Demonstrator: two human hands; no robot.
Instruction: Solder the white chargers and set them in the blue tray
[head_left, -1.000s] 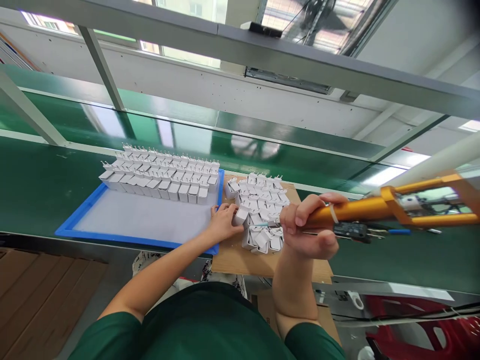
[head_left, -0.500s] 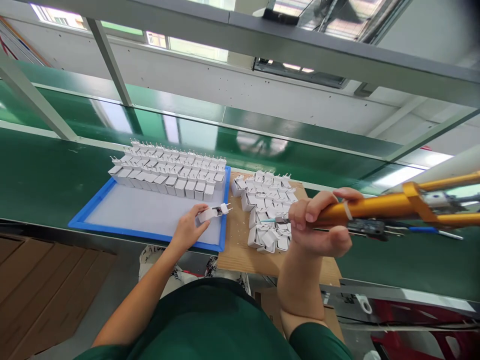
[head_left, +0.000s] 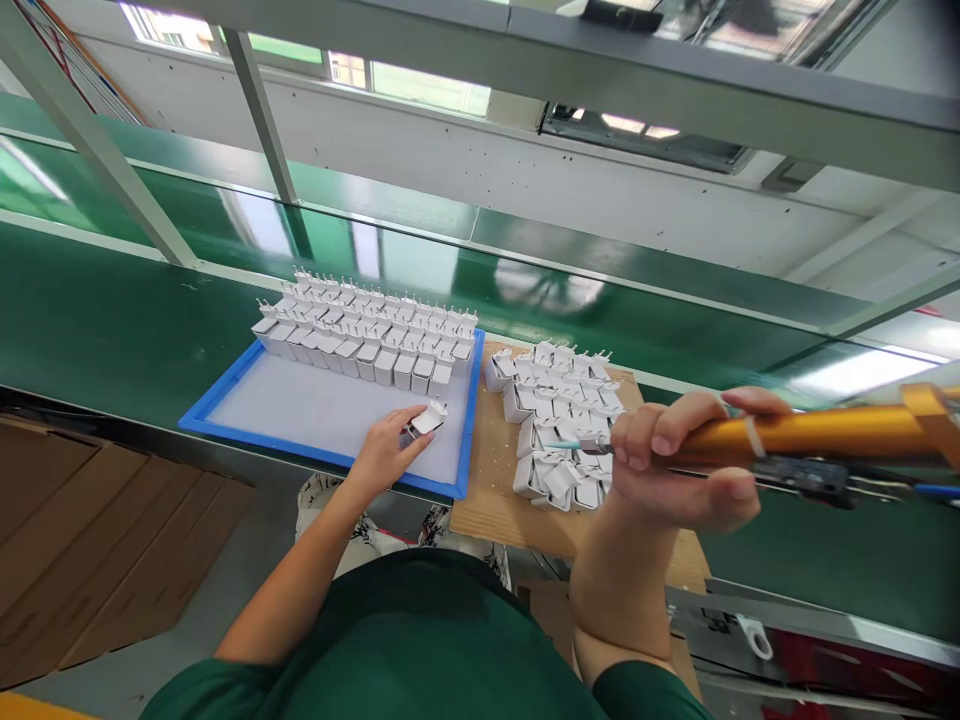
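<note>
My left hand (head_left: 390,448) is closed on a white plug adapter (head_left: 429,418) and holds it just above the white floor of the blue-rimmed tray (head_left: 315,452), near the tray's right side. Rows of white adapters (head_left: 367,335) stand along the tray's far edge. My right hand (head_left: 679,460) grips a long orange-gold tool (head_left: 810,435) whose thin tip (head_left: 562,446) points at a cluster of loose white adapters (head_left: 559,420) on a brown board (head_left: 495,500).
Tray and board rest on a green conveyor belt (head_left: 112,320) with a metal frame overhead. Flattened brown cardboard (head_left: 97,560) lies on the floor at the lower left. A metal rail and cables (head_left: 787,630) run at the lower right.
My left hand took one adapter from the cluster on the board and carried it left over the tray, then lowered it toward the tray floor. My right hand kept holding the tool.
</note>
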